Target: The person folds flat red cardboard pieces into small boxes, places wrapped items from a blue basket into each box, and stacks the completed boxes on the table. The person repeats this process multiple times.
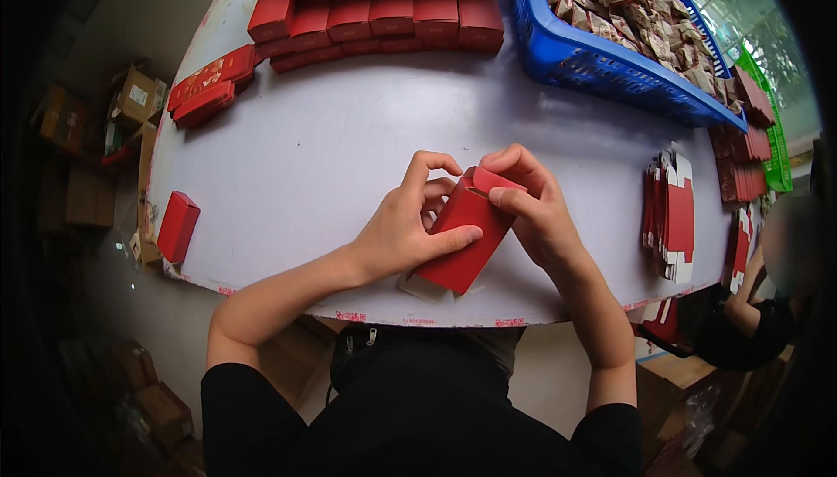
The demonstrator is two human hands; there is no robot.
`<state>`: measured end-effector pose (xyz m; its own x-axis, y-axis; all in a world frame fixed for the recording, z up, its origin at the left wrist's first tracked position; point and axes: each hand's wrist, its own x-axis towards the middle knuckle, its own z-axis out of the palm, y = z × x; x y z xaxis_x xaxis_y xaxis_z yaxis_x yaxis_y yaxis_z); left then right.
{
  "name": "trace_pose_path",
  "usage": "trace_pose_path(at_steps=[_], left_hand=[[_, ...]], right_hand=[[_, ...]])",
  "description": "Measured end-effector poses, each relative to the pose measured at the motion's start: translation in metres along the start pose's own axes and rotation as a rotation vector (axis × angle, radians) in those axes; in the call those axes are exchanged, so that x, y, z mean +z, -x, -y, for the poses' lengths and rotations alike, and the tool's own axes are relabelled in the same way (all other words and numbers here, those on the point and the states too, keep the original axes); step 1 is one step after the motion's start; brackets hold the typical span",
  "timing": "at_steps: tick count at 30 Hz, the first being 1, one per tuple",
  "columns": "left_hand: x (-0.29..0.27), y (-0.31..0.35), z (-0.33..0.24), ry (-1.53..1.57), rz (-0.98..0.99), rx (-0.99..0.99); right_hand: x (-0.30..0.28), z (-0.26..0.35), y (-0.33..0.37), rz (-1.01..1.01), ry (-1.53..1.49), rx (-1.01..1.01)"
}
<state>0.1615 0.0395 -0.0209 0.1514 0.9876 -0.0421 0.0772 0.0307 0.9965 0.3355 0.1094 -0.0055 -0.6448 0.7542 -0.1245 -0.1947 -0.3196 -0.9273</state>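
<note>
A small red cardboard box (468,237) is tilted between my two hands, just above the near edge of the white table (349,128). My left hand (410,220) wraps its left side, with the thumb lying across the front face. At the upper end, my right hand (530,194) pinches a red flap between thumb and forefinger. That flap stands partly raised, with a dark gap beside it. White flaps stick out at the box's lower end.
Red boxes (375,19) stand in rows at the far side. A blue basket (602,67) holds many small wrapped packets. Flat folded cartons (670,215) are stacked at the right, and flat red packs (209,89) at the left. One red box (178,227) stands at the left edge. Another person (758,320) sits at the right.
</note>
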Motion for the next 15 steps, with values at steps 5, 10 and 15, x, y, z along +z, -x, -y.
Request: trace_pose_path(at_steps=[5,10,15], left_hand=[[0.0011,-0.0001,-0.0018,0.001,-0.011,0.023],[0.0028,-0.0002,-0.0007,-0.105,-0.010,0.094],[0.0032,0.0014,-0.0075,-0.060,0.052,-0.032]], right_hand=[[0.0060,-0.0007,0.0007,-0.049,-0.049,-0.013],[0.0076,-0.0008,0.0015,-0.082,-0.180,0.076],[0.0097,-0.0045,0.0034,-0.130,-0.153,0.037]])
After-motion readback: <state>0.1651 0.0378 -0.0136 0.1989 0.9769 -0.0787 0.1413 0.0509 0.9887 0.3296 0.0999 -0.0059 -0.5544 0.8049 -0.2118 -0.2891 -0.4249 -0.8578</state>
